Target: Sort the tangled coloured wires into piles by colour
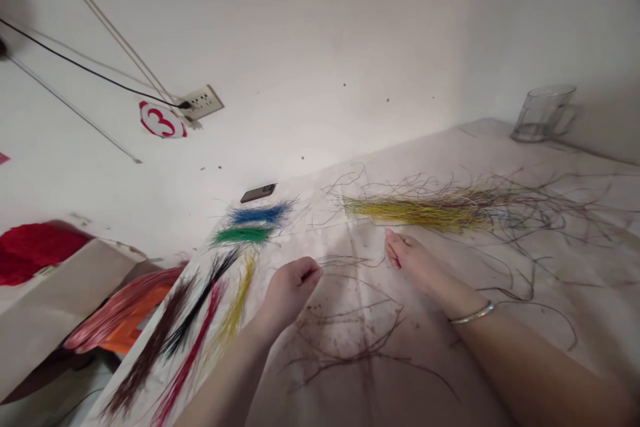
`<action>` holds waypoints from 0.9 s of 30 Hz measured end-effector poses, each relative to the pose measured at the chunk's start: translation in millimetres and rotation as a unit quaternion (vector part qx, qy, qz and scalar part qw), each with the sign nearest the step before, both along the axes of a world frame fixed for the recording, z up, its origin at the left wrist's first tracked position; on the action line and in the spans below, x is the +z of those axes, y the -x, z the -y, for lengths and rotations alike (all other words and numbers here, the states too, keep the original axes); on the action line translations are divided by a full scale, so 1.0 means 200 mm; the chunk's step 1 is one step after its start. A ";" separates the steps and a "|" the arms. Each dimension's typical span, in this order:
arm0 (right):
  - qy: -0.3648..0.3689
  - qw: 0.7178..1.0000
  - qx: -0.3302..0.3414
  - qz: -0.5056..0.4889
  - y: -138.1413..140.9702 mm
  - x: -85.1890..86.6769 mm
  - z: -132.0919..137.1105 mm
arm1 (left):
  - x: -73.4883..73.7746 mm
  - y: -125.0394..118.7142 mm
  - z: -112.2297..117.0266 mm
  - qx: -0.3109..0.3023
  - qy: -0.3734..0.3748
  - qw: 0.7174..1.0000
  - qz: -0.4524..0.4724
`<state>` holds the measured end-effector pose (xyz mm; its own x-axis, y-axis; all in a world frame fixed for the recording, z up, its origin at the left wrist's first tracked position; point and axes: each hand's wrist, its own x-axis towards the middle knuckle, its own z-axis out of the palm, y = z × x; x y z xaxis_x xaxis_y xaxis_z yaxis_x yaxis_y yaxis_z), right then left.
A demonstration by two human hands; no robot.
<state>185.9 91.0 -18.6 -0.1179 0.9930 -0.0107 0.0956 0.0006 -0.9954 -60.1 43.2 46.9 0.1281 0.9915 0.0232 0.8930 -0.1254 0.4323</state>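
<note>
My left hand [291,290] is curled closed, with a thin dark fibre [345,259] coming out of its fingertips. That fibre runs across to my right hand [413,260], whose curled fingers it seems to reach. A metal bangle [473,313] circles my right wrist. Beyond that hand lies a loose yellow fibre bundle [415,212]. Blue [260,215] and green [243,235] bundles sit on the white sheet [350,373]. Black [200,303], dark red [190,353], brown [147,347] and pale yellow [235,307] bundles fan out near my left forearm. Tangled brown fibres [350,347] lie below my hands.
A glass jug [544,113] stands at the far right, and a phone [258,193] lies at the sheet's far edge. To the left are a beige paper bag [55,307], red cloth [35,252] and pink-orange fibres [120,313]. A wall socket [201,102] has a black cable.
</note>
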 end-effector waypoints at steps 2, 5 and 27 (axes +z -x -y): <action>-0.009 1.000 0.011 0.016 -0.01 -0.01 0.00 | -0.02 0.09 0.02 0.008 0.023 1.000 0.017; -0.025 0.998 0.039 0.032 -0.02 -0.01 -0.01 | -0.03 0.20 0.05 0.015 0.052 0.997 0.051; -0.061 0.984 0.068 0.150 -0.05 -0.02 0.01 | -0.09 0.63 0.37 0.371 -0.159 0.901 0.157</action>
<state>195.1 88.1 -22.6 -0.2588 0.9645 0.0525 0.3769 0.1509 -0.9139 -186.6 -30.8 27.9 -0.6295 0.7387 0.2408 0.6219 0.2933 0.7261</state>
